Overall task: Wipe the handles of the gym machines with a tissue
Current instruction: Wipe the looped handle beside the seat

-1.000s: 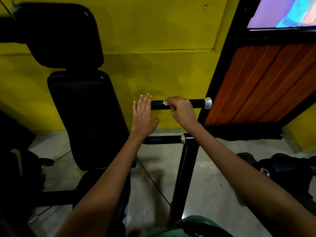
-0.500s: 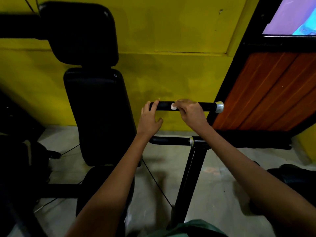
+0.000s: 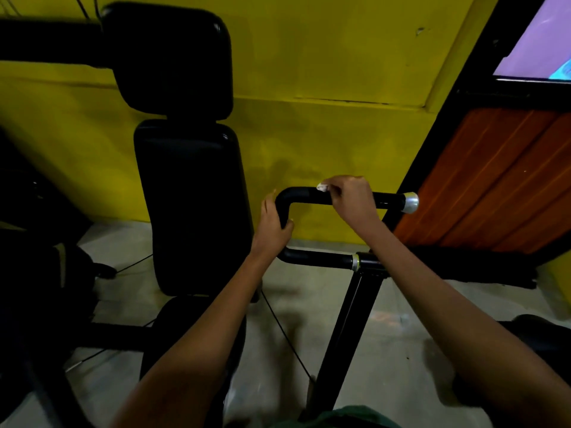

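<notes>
Black U-shaped machine handle (image 3: pixel 309 195), upper bar horizontal with a silver end cap, a crumpled white tissue (image 3: pixel 322 187) pressed onto its top.

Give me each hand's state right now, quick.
Left hand: grips the bend of the black curved tubular handle.
Right hand: fingers pinch a small white crumpled tissue against that handle.

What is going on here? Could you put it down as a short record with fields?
Place: gym corner, yellow wall, pale floor
Machine: black padded seat back beside a bent black handle with a silver end cap
Right hand: presses a small white tissue on the handle's top bar
Left hand: grips the handle's bend
Lower bar: untouched
Stage: wiping under way
</notes>
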`<state>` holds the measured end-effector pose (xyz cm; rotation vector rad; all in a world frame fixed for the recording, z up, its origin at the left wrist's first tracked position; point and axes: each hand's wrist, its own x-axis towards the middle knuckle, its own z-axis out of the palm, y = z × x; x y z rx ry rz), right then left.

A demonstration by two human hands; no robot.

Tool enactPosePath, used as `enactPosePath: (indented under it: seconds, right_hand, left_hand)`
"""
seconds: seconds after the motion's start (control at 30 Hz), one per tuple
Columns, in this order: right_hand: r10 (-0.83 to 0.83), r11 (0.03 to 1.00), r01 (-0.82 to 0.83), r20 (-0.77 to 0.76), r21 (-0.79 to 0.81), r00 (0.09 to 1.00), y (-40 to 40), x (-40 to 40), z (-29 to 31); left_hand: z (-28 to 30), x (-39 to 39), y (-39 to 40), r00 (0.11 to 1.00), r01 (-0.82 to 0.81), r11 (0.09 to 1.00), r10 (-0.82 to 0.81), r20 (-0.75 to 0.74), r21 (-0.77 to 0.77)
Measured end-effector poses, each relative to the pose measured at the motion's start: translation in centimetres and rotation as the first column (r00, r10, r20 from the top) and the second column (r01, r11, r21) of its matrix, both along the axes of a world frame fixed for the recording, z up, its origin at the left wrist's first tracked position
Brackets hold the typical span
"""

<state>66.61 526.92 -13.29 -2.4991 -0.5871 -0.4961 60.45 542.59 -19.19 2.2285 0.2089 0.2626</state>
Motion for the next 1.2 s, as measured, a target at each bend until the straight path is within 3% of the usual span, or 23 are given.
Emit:
enactPosePath:
  seconds: [0.2, 0.4, 0.6, 0.73, 0.83, 0.97, 1.07, 1.2]
  right_hand:
    - [0.204, 0.977, -0.207, -0.062, -0.056, 0.977, 2.9, -0.9, -0.1]
    - [0.017, 0.994, -0.026, -0.086, -0.106, 0.996, 2.8, 0.8, 0.4]
    - [0.251, 0.932, -0.276, -0.129, -0.237, 0.959, 4.9, -1.1, -0.1]
    - [0.125, 0.978, -0.135, -0.070, -0.158, 0.990, 3.7, -0.4, 0.5]
    - [0.034, 0.964, -0.061, -0.108, -0.260, 0.994, 6.5, -0.1, 0.5]
    - [0.197, 0.839, -0.256, -0.170, -0.481, 0.966, 7.9, -1.0, -0.6]
    - [0.251, 0.858, -0.281, -0.127, -0.430, 0.960, 6.1, -0.5, -0.5]
    - [0.113, 0.926, -0.142, -0.100, -0.349, 0.988, 7.7, 0.0, -0.1]
  left_hand:
    - [-2.7, -1.4, -0.1, 0.996, -0.045, 0.998, 0.042, -0.078, -0.033]
    - [-2.5, -1.6, -0.6, 0.993, -0.031, 0.999, 0.029, -0.111, -0.013]
    - [-2.9, -1.8, -0.6, 0.994, -0.027, 1.000, 0.027, -0.108, 0.007]
    - [-2.9, -1.8, -0.5, 0.993, -0.021, 1.000, 0.021, -0.119, 0.000]
    - [-3.2, -1.7, -0.5, 0.991, -0.034, 0.999, 0.035, -0.129, 0.008]
    - [-3.4, -1.7, -0.3, 0.998, -0.010, 0.999, 0.007, -0.061, -0.042]
    - [-3.4, -1.6, -0.3, 0.992, -0.040, 0.999, 0.036, -0.123, -0.030]
    - [-3.6, -1.6, -0.2, 0.994, -0.034, 0.999, 0.029, -0.106, -0.040]
